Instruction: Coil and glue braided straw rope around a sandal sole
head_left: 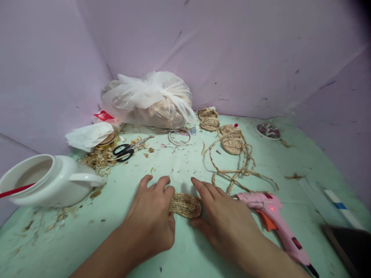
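A craft corner is filling this table [290, 164], lilac walls [246, 58] standing close behind: a glue gun [275, 216], its light glowing red, is lying near a coiled braid [186, 205], cord [242, 172] is trailing in loops, and scissors [130, 147] are lying among dry plant scraps [95, 159] strewn about.

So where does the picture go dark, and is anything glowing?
Head view: the top right corner is black; head view: soft shadow falls on the green table beside the right hand; head view: a red light glows on the pink glue gun.
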`<state>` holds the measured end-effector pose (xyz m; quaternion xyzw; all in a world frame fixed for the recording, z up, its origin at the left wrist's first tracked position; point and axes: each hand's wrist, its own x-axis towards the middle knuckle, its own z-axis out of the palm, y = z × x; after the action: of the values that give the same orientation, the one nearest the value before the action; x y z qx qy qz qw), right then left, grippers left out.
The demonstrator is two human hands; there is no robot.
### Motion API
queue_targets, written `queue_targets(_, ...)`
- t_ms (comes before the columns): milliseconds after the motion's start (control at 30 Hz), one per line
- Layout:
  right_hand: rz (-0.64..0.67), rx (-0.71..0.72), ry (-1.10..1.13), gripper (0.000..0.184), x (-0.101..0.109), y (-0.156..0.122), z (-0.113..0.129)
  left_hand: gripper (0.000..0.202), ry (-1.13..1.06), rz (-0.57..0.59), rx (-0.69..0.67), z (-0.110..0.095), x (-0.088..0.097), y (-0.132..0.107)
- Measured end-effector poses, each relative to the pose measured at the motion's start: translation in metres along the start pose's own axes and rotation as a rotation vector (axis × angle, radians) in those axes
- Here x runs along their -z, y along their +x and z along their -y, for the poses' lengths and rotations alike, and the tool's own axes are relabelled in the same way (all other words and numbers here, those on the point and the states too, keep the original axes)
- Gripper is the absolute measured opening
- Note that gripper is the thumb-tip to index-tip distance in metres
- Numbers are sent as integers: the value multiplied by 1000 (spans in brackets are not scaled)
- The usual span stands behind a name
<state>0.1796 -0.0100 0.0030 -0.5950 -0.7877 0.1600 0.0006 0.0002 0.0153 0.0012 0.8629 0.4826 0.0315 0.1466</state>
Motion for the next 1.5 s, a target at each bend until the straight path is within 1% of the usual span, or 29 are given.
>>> queue_targets(100, -30, 53, 59, 78, -1, 2, 7, 30, 11, 23, 15, -1, 2, 0)
queue_targets(167, -51, 77, 134, 76, -1, 6, 12, 31, 16, 31, 18, -2, 3, 0)
queue_targets(300, -86, 78, 270, 73, -6, 14, 19, 37, 7, 41, 17, -2, 6, 1)
queue_targets(433, -106, 127, 273, 76, -12, 20, 24, 36, -1, 56, 13, -4, 7, 3)
queue_targets(567, -82, 110, 255, 77, -12, 24, 27, 34, -25, 60, 18, -3, 5, 2)
queue_targets(667, -71, 87, 265, 75, -9, 25, 28, 33, -114, 33, 36, 7, 9, -2)
queue_targets(767, -79, 62, 264, 71, -8, 24, 29, 38, -319, -2, 50, 23, 21, -8)
queue_targets(800, -81, 55, 263, 71, -8, 23, 29, 36, -375, -31, 64, 29, 25, -10)
queue_targets(867, -89, 47, 268, 71, -9, 22, 30, 33, -411, -110, 107, 35, 30, -13)
queue_targets(933, -100, 45, 274, 71, -10, 22, 31, 34, -363, -148, 108, 35, 30, -14)
queue_targets(967, -105, 45, 273, 71, -10, 22, 31, 34, -316, -140, 85, 33, 28, -13)
queue_targets(1033, -109, 43, 266, 72, -11, 22, 31, 35, -200, -87, 39, 27, 23, -11)
queue_targets(1100, -103, 40, 257, 72, -11, 22, 31, 31, -101, -28, 16, 21, 19, -9)
queue_targets(1200, -88, 40, 251, 73, -10, 23, 31, 24, -30, 42, 6, 18, 19, -7)
queue_targets(1267, -89, 37, 253, 73, -10, 23, 31, 22, -11, 67, 2, 20, 22, -7)
queue_targets(1333, -92, 37, 259, 73, -10, 22, 32, 25, -16, 63, 6, 22, 24, -7)
queue_targets(1433, -90, 43, 268, 73, -11, 22, 32, 35, -109, 58, 6, 22, 24, -6)
queue_targets(1500, -89, 37, 276, 73, -11, 21, 32, 34, -154, 68, -15, 20, 22, -5)
